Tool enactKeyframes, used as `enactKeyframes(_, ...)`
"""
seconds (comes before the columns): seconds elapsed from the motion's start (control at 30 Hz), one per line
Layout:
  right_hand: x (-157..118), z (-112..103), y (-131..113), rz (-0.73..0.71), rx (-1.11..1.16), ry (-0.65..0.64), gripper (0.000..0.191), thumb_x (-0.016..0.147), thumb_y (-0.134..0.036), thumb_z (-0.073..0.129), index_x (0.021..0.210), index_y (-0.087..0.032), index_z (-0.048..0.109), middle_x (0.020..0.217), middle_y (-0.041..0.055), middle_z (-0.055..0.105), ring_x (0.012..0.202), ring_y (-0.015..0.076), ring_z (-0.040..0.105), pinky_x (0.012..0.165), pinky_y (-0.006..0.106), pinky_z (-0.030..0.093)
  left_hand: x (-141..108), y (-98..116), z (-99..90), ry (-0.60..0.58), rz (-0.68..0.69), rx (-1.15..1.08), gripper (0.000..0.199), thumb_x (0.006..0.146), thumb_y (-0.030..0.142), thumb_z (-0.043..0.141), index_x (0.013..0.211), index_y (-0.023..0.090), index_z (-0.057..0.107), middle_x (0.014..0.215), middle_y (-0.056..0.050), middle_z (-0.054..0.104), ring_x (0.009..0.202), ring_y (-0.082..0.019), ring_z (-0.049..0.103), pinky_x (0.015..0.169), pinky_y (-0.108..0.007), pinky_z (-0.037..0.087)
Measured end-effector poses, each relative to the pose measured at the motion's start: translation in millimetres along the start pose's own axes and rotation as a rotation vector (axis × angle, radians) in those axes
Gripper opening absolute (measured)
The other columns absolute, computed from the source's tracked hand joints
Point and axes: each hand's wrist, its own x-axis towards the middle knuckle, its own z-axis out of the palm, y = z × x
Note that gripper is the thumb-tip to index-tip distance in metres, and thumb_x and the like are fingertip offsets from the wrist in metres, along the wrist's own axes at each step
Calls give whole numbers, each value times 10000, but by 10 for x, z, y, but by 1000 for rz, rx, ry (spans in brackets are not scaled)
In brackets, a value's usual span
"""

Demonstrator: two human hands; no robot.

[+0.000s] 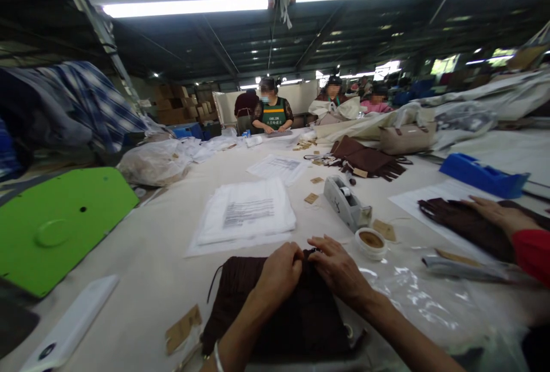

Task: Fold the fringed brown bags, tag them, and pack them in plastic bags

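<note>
A dark brown fringed fabric piece, seemingly a bag (318, 320), lies on the table right in front of me. At its far edge my left hand (281, 271) is closed, fingers curled in a pinch on the cloth. My right hand (337, 269) bends its fingers over the same edge, just to the right; its fingertips grip the fabric there. What sits between the two hands is too dark to make out. A brown card tag (184, 329) with a string lies left of the bag. A metal eyelet (348, 331) shows near its right corner.
Beyond my hands are a stack of printed plastic bags (249, 211), a grey tape dispenser (346, 203) and a round tub (370, 243). At right, a co-worker's hand (501, 214) rests on another brown piece near a blue dispenser (483, 174). A green board (64, 223) stands left.
</note>
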Motion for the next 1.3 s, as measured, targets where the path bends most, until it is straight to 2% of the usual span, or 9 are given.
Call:
enactKeyframes(0.13, -10, -17, -8, 29, 44, -26, 279, 855, -117, 438, 985, -218, 662, 1293, 102, 611, 1252, 246, 524, 1112, 564, 332, 36, -69, 25, -23, 2, -35, 225, 797, 130, 427, 900, 213, 609, 913, -23, 670, 872, -172, 605, 802, -272, 443)
enactKeyframes(0.3, -123, -247, -200, 182, 364, -223, 262, 921, -288, 485, 1043, -237, 711, 1191, 52, 686, 1173, 259, 596, 1105, 519, 368, -75, 32, -15, -71, 41, -31, 225, 793, 134, 459, 883, 223, 645, 913, -24, 675, 884, -185, 612, 813, -275, 452)
enactKeyframes(0.47, -106, -367, -232, 328, 321, -63, 437, 940, -520, 430, 1143, -241, 699, 1220, 74, 667, 1186, 312, 583, 1047, 511, 447, -288, -52, -427, 37, -14, 44, 191, 864, 206, 478, 943, 264, 642, 984, 14, 664, 945, -154, 600, 859, -229, 430)
enactKeyframes(0.6, -75, -82, -20, 58, -81, -74, 529, 924, -538, 459, 1352, -236, 533, 1388, 69, 525, 1296, 336, 464, 1050, 593, 417, -573, -621, -923, 220, -307, 220, 239, 837, 131, 442, 990, 194, 614, 1009, -58, 638, 948, -201, 583, 862, -309, 413)
enactKeyframes(0.77, -250, 191, -234, -310, -563, 17, 667, 909, -507, 484, 1458, -147, 364, 1409, 118, 493, 1204, 338, 564, 904, 557, 540, -865, -1185, -1064, 108, -459, 281, 211, 745, 155, 575, 935, 214, 642, 909, -15, 661, 854, -179, 605, 727, -258, 417)
enactKeyframes(0.87, -394, 249, -517, -436, -677, 88, 814, 872, -578, 460, 1485, -70, 290, 1436, 144, 461, 1237, 331, 532, 947, 506, 463, -876, -1228, -942, 70, -471, 288, 145, 755, 176, 578, 879, 221, 639, 893, -9, 652, 861, -172, 601, 708, -241, 404)
enactKeyframes(0.97, -522, 356, -644, -585, -687, 60, 763, 881, -566, 441, 1481, -107, 326, 1404, 111, 514, 1220, 295, 541, 996, 449, 377, -856, -1182, -858, 96, -497, 317, 108, 800, 161, 517, 829, 209, 610, 883, -22, 639, 875, -176, 592, 733, -253, 396)
enactKeyframes(1.17, -590, 549, -536, -501, -654, 61, 781, 860, -482, 492, 1501, -96, 266, 1364, 131, 553, 1171, 318, 572, 1170, 464, 130, -860, -1222, -865, 143, -514, 353, 215, 818, 203, 537, 1032, 211, 539, 1028, -31, 625, 937, -172, 570, 782, -263, 400)
enactKeyframes(1.3, -541, 567, -527, -538, -657, 81, 750, 873, -468, 470, 1497, -101, 275, 1347, 109, 572, 1147, 293, 593, 1177, 426, 128, -782, -1309, -889, 34, -522, 348, 58, 833, 216, 535, 850, 212, 590, 891, -19, 649, 852, -175, 592, 731, -274, 422)
